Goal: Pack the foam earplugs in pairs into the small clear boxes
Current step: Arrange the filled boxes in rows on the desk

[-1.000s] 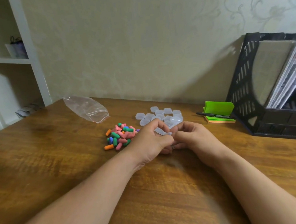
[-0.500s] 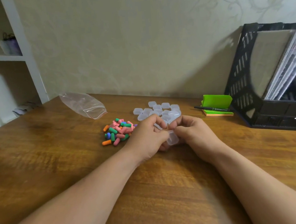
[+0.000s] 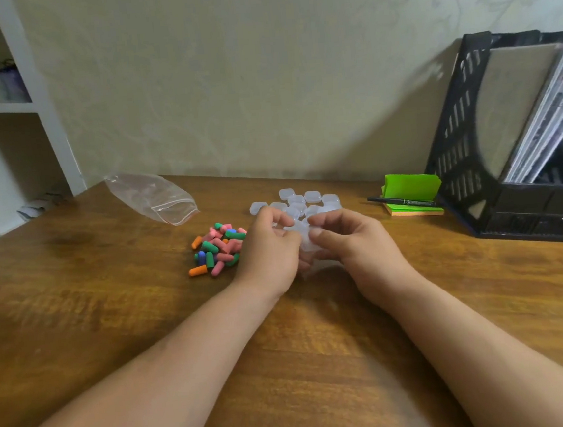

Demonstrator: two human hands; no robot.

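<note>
Closes in with both hands at mid-table. Curls the left hand (image 3: 270,252) tight, thumb to forefinger, and pinches the left edge of one small clear box (image 3: 305,238). Meets it with the right hand (image 3: 355,244), curled just as tight, nipping the box's right edge between thumb and forefinger. Holds that box up off the wood, right between the two sets of fingertips and touching both. Cannot tell whether lid up or lid down: too blurred, too see-through. Cannot make out anything inside it either.

Just beyond the knuckles, the heap of spare clear boxes (image 3: 306,200), bunched together and partly hidden behind the hands. Just left of the left hand, the pile of foam earplugs (image 3: 220,248) in pink, green, orange and a little blue, loose on the table, close to that hand but apart from the held box. Further back and left, a clear zip bag (image 3: 155,198), lying with its mouth toward the pile.

Under it all, a brown wooden table (image 3: 111,315). Off to the right, a green sticky-note pad (image 3: 411,187) with a black pen (image 3: 402,200) across its front, next to a black file rack (image 3: 466,147) holding papers. Behind, a pale patterned wall (image 3: 226,81); at far left, white shelving (image 3: 38,99).
</note>
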